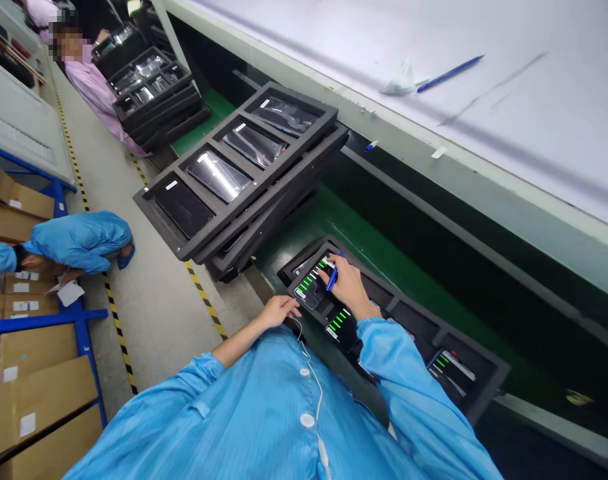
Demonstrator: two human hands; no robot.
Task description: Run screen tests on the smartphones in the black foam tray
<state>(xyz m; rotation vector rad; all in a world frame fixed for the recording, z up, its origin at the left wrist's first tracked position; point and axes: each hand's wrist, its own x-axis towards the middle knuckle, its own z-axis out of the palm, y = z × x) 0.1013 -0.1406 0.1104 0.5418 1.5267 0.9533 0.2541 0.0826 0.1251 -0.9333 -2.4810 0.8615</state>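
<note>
My right hand [351, 287] grips a blue pen [333, 275], with its fingers at the upper end of a lit phone [309, 292]. That phone shows green and white bars on a dark screen and lies tilted over the left part of a black foam tray [399, 292]. My left hand [280, 311] pinches the end of a thin white cable [307, 350] at the phone's lower end; whether the plug sits in the phone I cannot tell. Close below my right wrist lies a second lit phone [340, 327]. Another phone [454, 375] rests in the tray's right compartment.
Stacked foam trays [184, 250] with phones stand ahead to the left on the green surface [317, 217]. Above runs a white tabletop [534, 120] with another blue pen [451, 73]. A person in blue [81, 240] crouches by cartons [39, 363]; another in pink [91, 93] is beyond.
</note>
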